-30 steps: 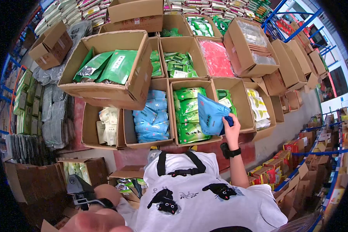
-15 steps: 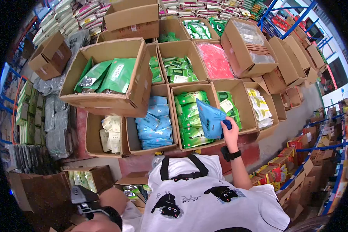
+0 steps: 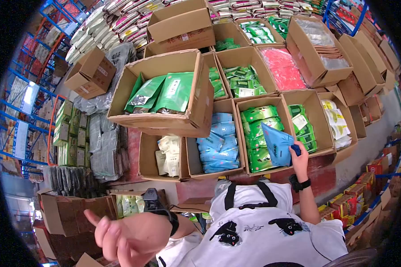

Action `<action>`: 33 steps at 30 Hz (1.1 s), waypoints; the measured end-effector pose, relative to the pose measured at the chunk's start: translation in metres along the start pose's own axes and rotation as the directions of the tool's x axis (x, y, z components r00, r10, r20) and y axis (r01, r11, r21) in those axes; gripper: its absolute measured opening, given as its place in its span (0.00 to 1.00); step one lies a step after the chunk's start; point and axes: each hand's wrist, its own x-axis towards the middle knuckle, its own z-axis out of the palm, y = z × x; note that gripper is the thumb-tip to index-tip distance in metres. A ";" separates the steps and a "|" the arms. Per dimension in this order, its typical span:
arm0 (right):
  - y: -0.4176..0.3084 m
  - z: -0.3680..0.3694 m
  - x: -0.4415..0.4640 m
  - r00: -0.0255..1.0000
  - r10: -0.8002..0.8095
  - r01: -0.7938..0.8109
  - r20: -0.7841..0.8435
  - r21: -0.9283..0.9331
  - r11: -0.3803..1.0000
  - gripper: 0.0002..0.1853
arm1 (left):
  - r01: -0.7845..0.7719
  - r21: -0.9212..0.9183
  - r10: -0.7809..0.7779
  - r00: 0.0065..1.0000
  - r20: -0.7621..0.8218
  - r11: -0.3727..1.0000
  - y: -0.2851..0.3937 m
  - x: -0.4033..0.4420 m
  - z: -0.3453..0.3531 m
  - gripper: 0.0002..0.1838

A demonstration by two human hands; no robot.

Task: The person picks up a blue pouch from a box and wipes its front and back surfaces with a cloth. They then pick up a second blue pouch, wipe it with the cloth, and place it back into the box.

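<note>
My right hand (image 3: 300,155) is closed on the edge of a blue pouch (image 3: 277,144), which hangs over a box of green packets (image 3: 259,129). Something dark blue shows between the fingers. At the lower left my left hand (image 3: 127,233) is raised and empty, its index finger pointing out and the others loosely bent. A box of similar blue pouches (image 3: 218,147) stands left of the green packets. Cream packets (image 3: 168,155) lie in the box beside it. Large green bags (image 3: 173,91) fill a raised carton (image 3: 160,122).
Behind are cartons of small green packets (image 3: 244,80) and pink packets (image 3: 282,66). White-and-yellow packets (image 3: 336,120) stand at the right. Grey plastic bundles (image 3: 104,147) are stacked left, and brown cartons (image 3: 69,213) sit below them. Blue shelving (image 3: 24,115) lines the far left.
The view has turned left, so the boxes appear further right. My left hand has come up into view with its fingers spread. My right hand still holds the blue pouch.
</note>
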 end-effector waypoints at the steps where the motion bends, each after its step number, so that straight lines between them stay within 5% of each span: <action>1: -0.002 -0.001 0.001 1.000 0.008 -0.008 0.020 -0.001 1.000 0.10 | 0.044 -0.066 -0.040 0.997 0.059 0.997 -0.001 -0.005 0.001 0.07; 4: -0.017 0.000 0.002 0.978 -0.176 0.171 0.116 0.054 0.984 0.09 | 0.380 -0.157 -0.297 0.872 0.388 0.911 0.007 -0.033 0.019 0.07; 7: -0.039 -0.004 0.008 0.888 -0.352 0.372 0.296 -0.012 0.928 0.12 | 0.437 -0.004 -0.204 0.427 0.881 0.899 0.011 -0.053 0.039 0.08; 9: -0.060 -0.007 0.013 0.842 -0.399 0.426 0.363 0.004 0.905 0.12 | 0.310 -0.024 -0.076 0.307 0.949 0.951 0.017 -0.082 0.048 0.13; 13: -0.084 -0.001 0.017 0.735 -0.516 0.508 0.439 0.148 0.849 0.12 | 0.603 -0.127 0.119 0.053 0.991 0.788 0.045 -0.124 0.053 0.28; 17: -0.107 0.003 0.025 0.696 -0.537 0.432 0.476 0.319 0.844 0.12 | 0.841 -0.054 0.272 -0.114 0.955 0.539 0.076 -0.140 0.048 0.28; 18: -0.110 0.005 0.028 0.664 -0.574 0.476 0.479 0.321 0.819 0.12 | 0.901 -0.007 0.229 -0.103 0.968 0.434 0.081 -0.145 0.046 0.23; 23: -0.117 0.016 0.035 0.651 -0.642 0.624 0.405 0.195 0.756 0.14 | 0.871 0.077 0.097 -0.141 0.985 0.486 0.094 -0.157 0.046 0.16; 25: -0.128 0.023 0.032 0.904 -0.414 0.374 0.110 0.269 0.888 0.15 | 0.859 0.114 0.051 -0.161 0.986 0.499 0.096 -0.164 0.047 0.15; 26: -0.125 0.027 0.034 0.942 -0.325 0.274 0.080 0.373 0.886 0.18 | 0.867 0.224 -0.017 -0.242 0.970 0.446 0.096 -0.167 0.047 0.16; 27: -0.123 0.031 0.034 0.943 -0.323 0.273 0.076 0.377 0.885 0.18 | 0.862 0.330 -0.080 -0.325 0.942 0.386 0.096 -0.171 0.047 0.17; 29: -0.117 0.040 0.032 0.966 -0.233 0.257 -0.110 0.458 0.851 0.21 | 0.876 0.359 -0.121 -0.339 0.933 0.322 0.096 -0.184 0.044 0.16; 33: -0.103 0.050 0.029 0.975 -0.205 0.223 -0.088 0.380 0.897 0.23 | 0.911 0.356 -0.156 -0.328 0.932 0.208 0.099 -0.173 0.045 0.17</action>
